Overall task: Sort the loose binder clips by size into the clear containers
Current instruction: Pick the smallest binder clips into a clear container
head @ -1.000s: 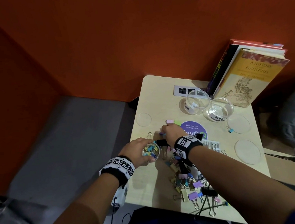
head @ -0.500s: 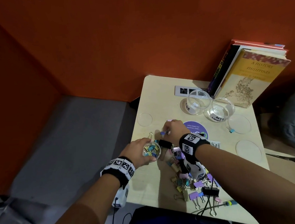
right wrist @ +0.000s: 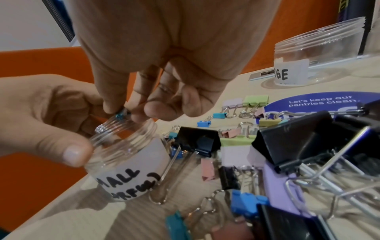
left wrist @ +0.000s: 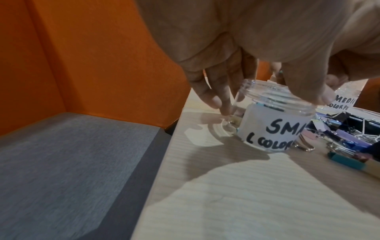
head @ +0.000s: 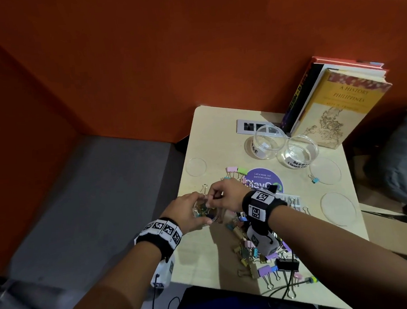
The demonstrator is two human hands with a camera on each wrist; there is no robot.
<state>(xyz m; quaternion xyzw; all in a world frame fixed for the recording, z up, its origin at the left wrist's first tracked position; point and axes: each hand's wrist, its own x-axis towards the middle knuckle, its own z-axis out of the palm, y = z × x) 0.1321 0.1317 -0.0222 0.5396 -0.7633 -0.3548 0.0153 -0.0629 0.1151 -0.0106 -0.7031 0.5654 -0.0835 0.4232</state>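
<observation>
Now the left hand (head: pixel 189 210) steadies the small jar (right wrist: pixel 125 155) so the right hand (head: pixel 225 195), pinching a teal clip (right wrist: pixel 121 113) over its mouth, can drop it in.

We log two bare forearms, no sleeves. On our left wrist (head: pixel 160 233): black band carrying a white strip of square black-and-white coded markers. On our right wrist (head: pixel 262 204): matching black band with two such markers. Beneath each hangs a white camera pod, black cable trailing.

Left hand (head: pixel 186 213) curled in a grip, right hand (head: pixel 226 196) pinching, fingertips (right wrist: pixel 115 108) down.
</observation>
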